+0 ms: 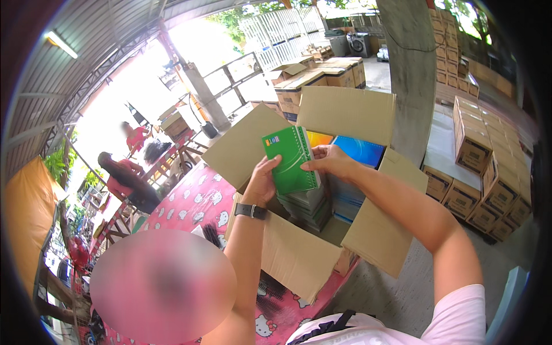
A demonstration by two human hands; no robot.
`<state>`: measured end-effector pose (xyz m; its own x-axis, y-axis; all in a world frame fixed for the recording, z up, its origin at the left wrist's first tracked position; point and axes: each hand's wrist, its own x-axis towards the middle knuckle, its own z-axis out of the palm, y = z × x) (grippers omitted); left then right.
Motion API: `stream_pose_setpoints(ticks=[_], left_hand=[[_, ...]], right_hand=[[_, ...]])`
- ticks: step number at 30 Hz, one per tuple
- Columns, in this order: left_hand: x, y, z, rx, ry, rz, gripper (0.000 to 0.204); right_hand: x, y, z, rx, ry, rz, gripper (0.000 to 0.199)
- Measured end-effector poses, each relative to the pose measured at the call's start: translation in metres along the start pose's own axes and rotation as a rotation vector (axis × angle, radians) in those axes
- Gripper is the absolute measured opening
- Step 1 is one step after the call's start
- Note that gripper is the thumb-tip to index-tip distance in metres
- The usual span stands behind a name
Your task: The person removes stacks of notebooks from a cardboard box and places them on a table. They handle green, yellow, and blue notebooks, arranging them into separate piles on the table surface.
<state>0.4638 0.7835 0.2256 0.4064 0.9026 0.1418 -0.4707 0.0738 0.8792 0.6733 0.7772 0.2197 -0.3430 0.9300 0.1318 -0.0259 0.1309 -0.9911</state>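
Above an open cardboard box (296, 247), a green spiral notebook (286, 161) is held tilted between my two hands. My left hand (263, 181) grips its left edge, with the thumb on the cover. At the wire-bound right edge, the fingers of my right hand (329, 161) pinch it. Whether one notebook or several are in the grip, I cannot tell. Directly below rises a stack of notebooks (305, 210) inside the box. Beside it are blue notebooks (361, 150) and an orange notebook (318, 138). A dark-strapped watch circles my left wrist.
The box's flaps spread outward on a table with a pink patterned cloth (198, 195). Black wire binding coils (270, 287) lie near my left forearm. Stacked cartons (477, 144) stand at right beyond a concrete pillar (411, 75). Two people (123, 178) are at tables far left.
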Motion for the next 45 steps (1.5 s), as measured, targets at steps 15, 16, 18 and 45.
stream_pose_setpoints(ticks=[15,16,18,45], left_hand=[[-0.102,0.070,0.035,-0.199,0.041,0.433,0.032],[-0.121,0.077,0.028,-0.203,0.013,0.437,0.031],[-0.173,0.084,0.005,-0.145,0.064,0.519,0.032],[-0.635,-0.050,-0.286,0.906,1.628,0.309,0.070]], right_hand=[[-0.014,-0.102,0.121,-0.657,0.025,-0.678,0.079],[-0.020,-0.116,0.138,-0.720,-0.015,-0.708,0.079],[-0.031,-0.131,0.184,-0.770,-0.127,-0.778,0.078],[-0.043,0.172,0.665,-1.021,-0.581,-0.766,0.072]])
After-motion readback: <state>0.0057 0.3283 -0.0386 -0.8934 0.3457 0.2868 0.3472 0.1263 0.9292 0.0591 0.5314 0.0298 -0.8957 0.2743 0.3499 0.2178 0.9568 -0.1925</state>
